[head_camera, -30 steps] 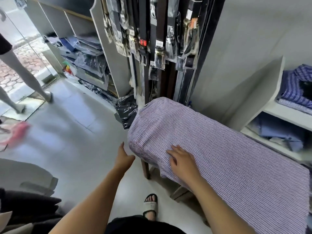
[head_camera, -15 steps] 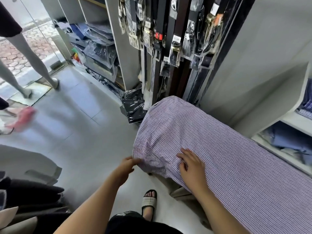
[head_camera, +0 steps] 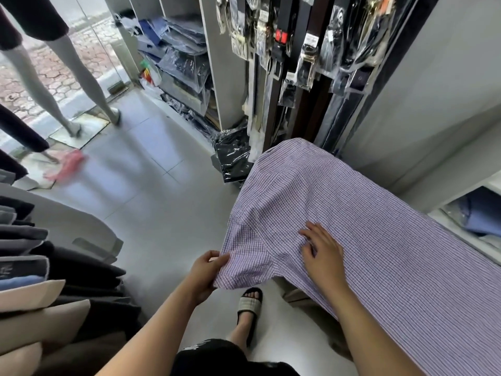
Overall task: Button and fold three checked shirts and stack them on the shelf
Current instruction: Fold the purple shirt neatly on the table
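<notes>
A: Changed since a second ago?

B: Left hand [head_camera: 207, 272], empty and open beside the cloth then, now pinching the hanging edge of the purple-and-white checked cotton shirt [head_camera: 352, 240], thumb on top, fingers under. Right hand [head_camera: 324, 255] resting flat on the fabric as before, fingers straight, grip holding nothing, just pressing.

A: Meaning for the task?

B: Looks like the start of a side fold: edge caught, body pinned. Buttoning impossible to judge from here, placket out of sight, shirt probably lying face down.

A: Where does the shirt lie?

B: Spread over a narrow tabletop, fully covered; near edge and far end draping over the sides. Tabletop's own rim not visible, only guessed from the fall of the cloth.

A: Room to move?

B: Open grey tiled floor [head_camera: 151, 191] to the left, plenty of space to lift and swing the flap inward. Tighter beyond: rack of hanging black belts in plastic sleeves [head_camera: 303, 55] just past the far end, grey wall close on the right. White shelf with folded blue garments [head_camera: 477, 213] near the right side, a short reach for stacking. Rail of dark and beige clothing [head_camera: 40, 280] well apart at lower left.
</notes>
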